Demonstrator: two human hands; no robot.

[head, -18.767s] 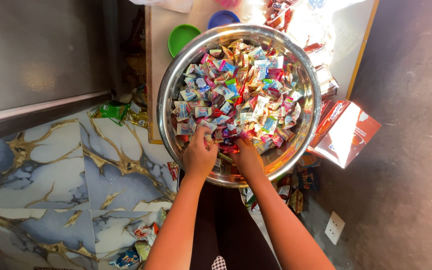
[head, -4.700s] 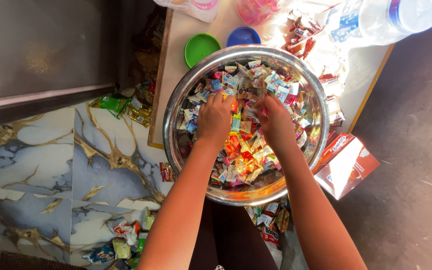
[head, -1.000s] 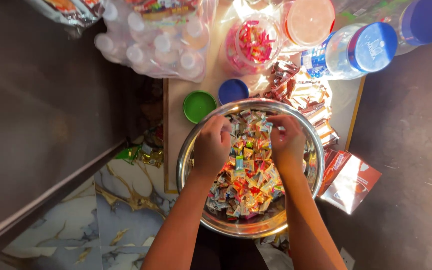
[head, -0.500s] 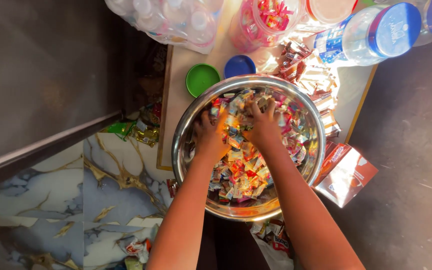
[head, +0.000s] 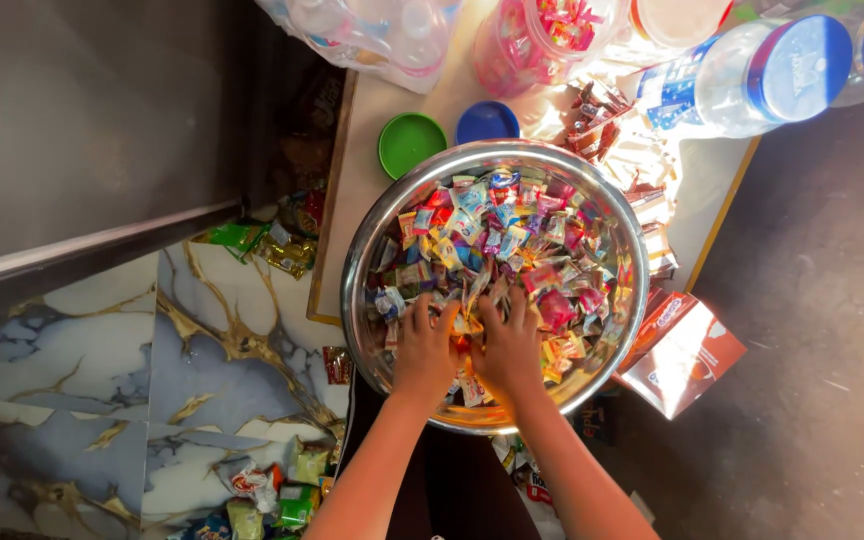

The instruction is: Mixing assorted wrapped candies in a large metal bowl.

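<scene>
Now left hand (head: 425, 350), right hand (head: 508, 345) buried in candies (head: 512, 245), steel bowl (head: 372, 250).

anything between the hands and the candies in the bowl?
Nothing visible. The left hand and right hand rest side by side, fingers down in the wrapped candies at the near side of the steel bowl. The bowl is open-topped, with no lid or cover.

I see small bright sweet wrappers (head: 512, 250) heaped in the steel bowl (head: 362, 290), a red-and-white carton (head: 682, 350) right of it, and green packets (head: 252, 240) on the marbled floor (head: 72, 400).
</scene>
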